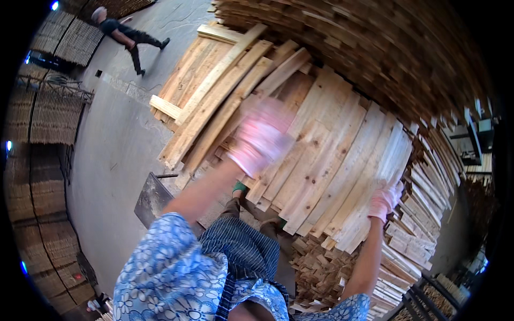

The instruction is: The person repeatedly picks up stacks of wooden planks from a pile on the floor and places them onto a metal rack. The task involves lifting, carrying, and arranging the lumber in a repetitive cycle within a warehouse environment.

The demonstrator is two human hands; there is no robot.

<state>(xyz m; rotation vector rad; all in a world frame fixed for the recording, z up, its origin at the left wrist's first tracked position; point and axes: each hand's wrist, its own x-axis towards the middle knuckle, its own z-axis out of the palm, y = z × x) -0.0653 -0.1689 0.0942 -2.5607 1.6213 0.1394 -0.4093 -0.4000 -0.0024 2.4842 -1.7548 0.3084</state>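
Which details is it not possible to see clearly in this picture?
In the head view:
Left hand: motion blur hides its fingers; grip unclear.
Right hand: blurred fingers; grip on the boards unclear.
What lies under the left hand: covered by it.
Upper-right wood stack: blurred, and cut off by the picture's edge.

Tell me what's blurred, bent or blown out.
Head view: left hand heavily motion-blurred, right hand less so; head view: lumber stack at top right smeared; head view: fisheye distortion curves plank stacks at left; head view: bluish lights near left rim blown out.
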